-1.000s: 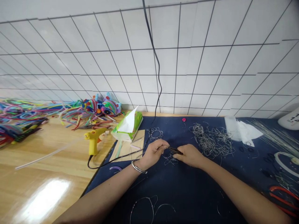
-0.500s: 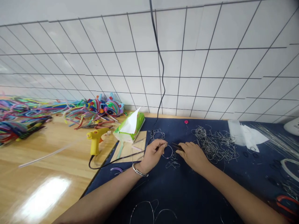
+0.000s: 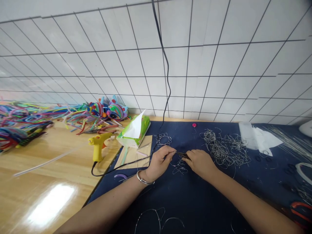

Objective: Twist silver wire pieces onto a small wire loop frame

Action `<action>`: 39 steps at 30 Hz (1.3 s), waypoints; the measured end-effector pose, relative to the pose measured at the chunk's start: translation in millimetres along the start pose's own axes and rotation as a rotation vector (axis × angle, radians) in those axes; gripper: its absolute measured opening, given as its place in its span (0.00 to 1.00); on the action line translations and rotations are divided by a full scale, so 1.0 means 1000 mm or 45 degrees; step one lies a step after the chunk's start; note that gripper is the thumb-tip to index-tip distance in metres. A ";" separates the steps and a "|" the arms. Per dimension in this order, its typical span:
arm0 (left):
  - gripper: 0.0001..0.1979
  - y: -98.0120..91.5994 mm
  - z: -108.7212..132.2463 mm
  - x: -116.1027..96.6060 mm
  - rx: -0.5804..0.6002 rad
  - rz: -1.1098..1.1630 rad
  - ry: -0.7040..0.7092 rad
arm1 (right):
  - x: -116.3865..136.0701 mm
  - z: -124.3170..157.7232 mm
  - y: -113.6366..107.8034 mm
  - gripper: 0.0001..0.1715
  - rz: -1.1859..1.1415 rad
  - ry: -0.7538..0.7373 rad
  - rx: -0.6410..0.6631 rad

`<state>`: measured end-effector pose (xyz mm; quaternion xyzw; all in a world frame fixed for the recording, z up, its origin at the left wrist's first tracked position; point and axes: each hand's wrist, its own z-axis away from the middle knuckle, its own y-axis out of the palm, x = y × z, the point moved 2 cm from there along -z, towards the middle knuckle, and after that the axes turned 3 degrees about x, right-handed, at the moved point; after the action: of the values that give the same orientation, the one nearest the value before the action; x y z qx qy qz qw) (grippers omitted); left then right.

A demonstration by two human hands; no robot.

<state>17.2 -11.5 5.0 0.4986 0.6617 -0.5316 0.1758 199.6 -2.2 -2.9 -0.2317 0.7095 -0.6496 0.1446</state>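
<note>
My left hand point(image 3: 160, 162) is closed in a pinch on a thin wire ring point(image 3: 173, 165), which shows only faintly below the fingertips. My right hand point(image 3: 200, 163) grips dark pliers point(image 3: 181, 154), with the handles mostly hidden in the palm. The tips of the pliers reach the left fingertips, where the wire is pinched; whether the jaws are closed on it I cannot make out. Just below lies a small cluster of bent wires point(image 3: 180, 169) on the dark blue mat point(image 3: 192, 201). A flower-shaped wire piece point(image 3: 163, 139) rests behind the left hand.
A heap of tangled wire point(image 3: 225, 149) lies to the right, beyond it a white plastic bag point(image 3: 260, 138). At left are a tissue pack point(image 3: 135, 131), a yellow glue gun point(image 3: 98, 146) and colourful pipe cleaners point(image 3: 48, 112). A black cable point(image 3: 168, 78) hangs down the wall.
The pliers in my right hand have moved left and now meet the fingertips of my left hand. The ring shows less clearly than before. The view has shifted slightly.
</note>
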 end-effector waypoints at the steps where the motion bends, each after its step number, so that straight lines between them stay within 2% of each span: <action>1: 0.08 0.000 0.000 0.001 0.003 0.006 -0.008 | -0.001 0.000 0.001 0.21 0.001 -0.005 -0.006; 7: 0.09 0.006 0.001 0.010 0.010 0.241 -0.189 | -0.002 0.000 0.003 0.20 -0.020 0.020 -0.018; 11: 0.13 0.008 -0.002 0.010 0.136 0.472 -0.315 | -0.002 0.001 0.004 0.20 -0.027 0.052 -0.021; 14: 0.12 0.006 -0.004 0.009 0.234 0.609 -0.405 | -0.001 0.001 0.004 0.20 -0.038 0.074 -0.018; 18: 0.08 0.003 -0.006 0.010 0.252 0.684 -0.399 | -0.002 0.000 0.003 0.21 -0.092 0.094 0.000; 22: 0.06 0.004 -0.005 0.014 0.250 0.659 -0.379 | -0.010 -0.002 0.000 0.24 -0.150 0.232 0.010; 26: 0.07 0.005 -0.005 0.018 0.219 0.580 -0.343 | -0.011 -0.004 -0.006 0.22 -0.179 0.173 0.060; 30: 0.08 0.004 -0.005 0.020 0.117 0.412 -0.267 | -0.005 0.001 -0.017 0.22 -0.304 0.146 0.109; 34: 0.07 0.003 -0.003 0.014 0.021 0.157 -0.132 | 0.002 0.014 -0.029 0.23 -0.516 0.246 0.111; 39: 0.07 0.006 0.005 0.001 0.067 0.049 -0.046 | 0.025 0.032 -0.028 0.20 -0.822 0.394 0.033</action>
<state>20.4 -15.6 -0.5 0.5061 0.6344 -0.5543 0.1847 198.6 -43.3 23.9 -0.3409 0.6049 -0.6982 -0.1744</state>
